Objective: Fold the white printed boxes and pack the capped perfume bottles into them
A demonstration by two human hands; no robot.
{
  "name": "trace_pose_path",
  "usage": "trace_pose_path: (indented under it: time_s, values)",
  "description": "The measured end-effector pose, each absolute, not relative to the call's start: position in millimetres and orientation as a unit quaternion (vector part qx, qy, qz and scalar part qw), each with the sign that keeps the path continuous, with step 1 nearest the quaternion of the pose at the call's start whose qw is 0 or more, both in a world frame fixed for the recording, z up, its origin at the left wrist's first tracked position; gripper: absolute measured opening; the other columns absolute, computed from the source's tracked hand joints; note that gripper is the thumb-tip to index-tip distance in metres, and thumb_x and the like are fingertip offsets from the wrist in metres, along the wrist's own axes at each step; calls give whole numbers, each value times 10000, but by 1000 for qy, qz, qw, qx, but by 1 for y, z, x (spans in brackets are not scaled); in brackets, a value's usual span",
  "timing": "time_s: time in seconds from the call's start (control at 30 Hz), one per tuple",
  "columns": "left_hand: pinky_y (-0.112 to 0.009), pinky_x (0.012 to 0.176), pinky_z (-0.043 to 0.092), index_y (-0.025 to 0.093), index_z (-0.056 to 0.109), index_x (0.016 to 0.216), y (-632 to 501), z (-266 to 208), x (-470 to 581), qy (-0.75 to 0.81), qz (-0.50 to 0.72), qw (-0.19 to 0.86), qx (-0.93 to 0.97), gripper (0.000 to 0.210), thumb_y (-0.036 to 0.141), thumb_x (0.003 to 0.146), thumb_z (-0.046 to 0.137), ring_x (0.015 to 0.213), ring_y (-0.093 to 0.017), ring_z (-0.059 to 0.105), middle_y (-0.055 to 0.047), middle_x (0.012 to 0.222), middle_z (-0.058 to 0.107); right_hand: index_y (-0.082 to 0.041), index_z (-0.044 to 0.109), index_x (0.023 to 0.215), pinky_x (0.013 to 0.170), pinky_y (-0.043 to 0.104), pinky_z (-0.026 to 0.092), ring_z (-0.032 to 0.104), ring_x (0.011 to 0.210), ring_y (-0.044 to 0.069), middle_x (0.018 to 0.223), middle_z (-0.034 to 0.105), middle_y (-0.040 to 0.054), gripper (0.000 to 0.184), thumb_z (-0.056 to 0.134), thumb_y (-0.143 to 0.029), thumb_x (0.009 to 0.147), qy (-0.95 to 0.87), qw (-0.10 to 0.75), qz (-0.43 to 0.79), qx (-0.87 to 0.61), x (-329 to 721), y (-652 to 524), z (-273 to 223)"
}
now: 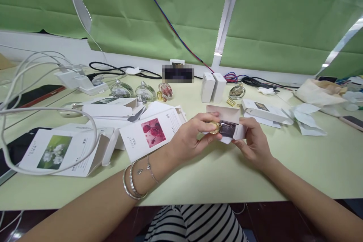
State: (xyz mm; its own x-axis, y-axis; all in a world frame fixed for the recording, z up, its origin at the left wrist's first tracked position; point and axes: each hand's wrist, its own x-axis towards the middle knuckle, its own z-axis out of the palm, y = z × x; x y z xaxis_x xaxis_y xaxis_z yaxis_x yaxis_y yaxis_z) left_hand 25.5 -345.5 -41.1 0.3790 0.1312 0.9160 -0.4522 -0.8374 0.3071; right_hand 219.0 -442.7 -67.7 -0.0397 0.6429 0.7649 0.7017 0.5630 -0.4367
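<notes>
Toward the worktop's point(297, 170) left edge lie opened flower-print cartons point(55, 152), with three glass bottles point(145, 92) already unboxed near the back edge. Right of middle, the left hand point(195, 131) pinches a gold-capped dark bottle point(227, 130), neither fully in nor out of the small box point(240, 132) the right hand point(256, 141) grips. Farther right lie a white carton point(266, 112) and crumpled paper point(307, 119), green blinds point(286, 19) behind.

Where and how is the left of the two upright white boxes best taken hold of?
Probably pinch the left white box near its top, front and back, coming from above: it stands upright, its top uncovered, and the right white box close beside it limits finger room.
</notes>
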Motion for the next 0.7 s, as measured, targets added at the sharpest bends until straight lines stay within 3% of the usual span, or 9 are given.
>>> trace_pose_path:
  time_s: [0.13,0.3,0.53,0.7]
  values:
    - [-338,793,574,204,464,999,-345,-43,22,-103,536,227,806,254,78,827,602,1014,-170,612,-56,1057,567,-270,448,1166,686,356,458,527,909,232,1004,537,83,343,561,-327,847,-722,514,-45,-460,217,-443,-68]
    - [-302,801,568,206,456,1039,-348,-41,20,-100,528,189,822,230,91,860,543,1046,-153,556,-72,1111,462,-268,442,1170,665,341,458,516,896,221,994,515,80,332,544,-321,859,-729,520,-42,-443,219,-444,-68]
    - [-385,824,542,227,442,1064,-349,-37,20,-46,515,69,853,268,296,848,584,1006,-195,531,-73,1081,434,-252,461,1142,648,338,442,521,851,215,945,517,65,320,564,-311,846,-719,537,-40,-439,220,-443,-69]
    - [-407,818,512,235,443,1081,-347,-40,20,31,508,31,860,295,243,825,590,972,-203,527,-72,1078,446,-247,482,1090,644,329,430,507,808,199,873,499,36,271,571,-312,843,-704,560,-36,-435,220,-442,-66]
